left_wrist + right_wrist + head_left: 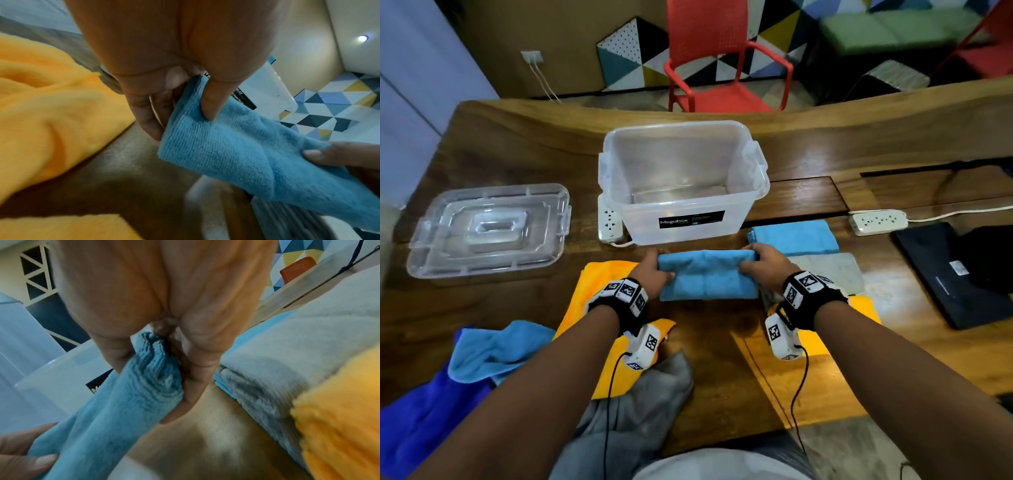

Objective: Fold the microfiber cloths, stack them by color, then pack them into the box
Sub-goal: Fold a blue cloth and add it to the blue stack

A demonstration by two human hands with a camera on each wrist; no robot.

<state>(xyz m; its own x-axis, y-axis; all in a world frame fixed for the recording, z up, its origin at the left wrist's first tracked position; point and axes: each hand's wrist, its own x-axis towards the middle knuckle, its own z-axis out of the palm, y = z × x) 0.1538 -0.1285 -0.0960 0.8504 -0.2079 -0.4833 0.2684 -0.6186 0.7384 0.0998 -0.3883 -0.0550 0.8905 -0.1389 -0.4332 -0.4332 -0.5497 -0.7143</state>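
Light blue cloth, folded: L hand & R hand pinch opposite ends, thumbs on top

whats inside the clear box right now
Nothing: the clear box shows only its bare bottom through the open top. Its lid lies apart, to the left. The front label hides a small strip.

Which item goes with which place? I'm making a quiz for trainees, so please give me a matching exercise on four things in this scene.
Things:
1. lid
2. box
3. light blue cloth
4. laptop

Places:
a. far right of the table
b. held at both ends by the left hand and right hand
c. left of the box
d. middle of the table, open and empty

Pairs: 1-c, 2-d, 3-b, 4-a
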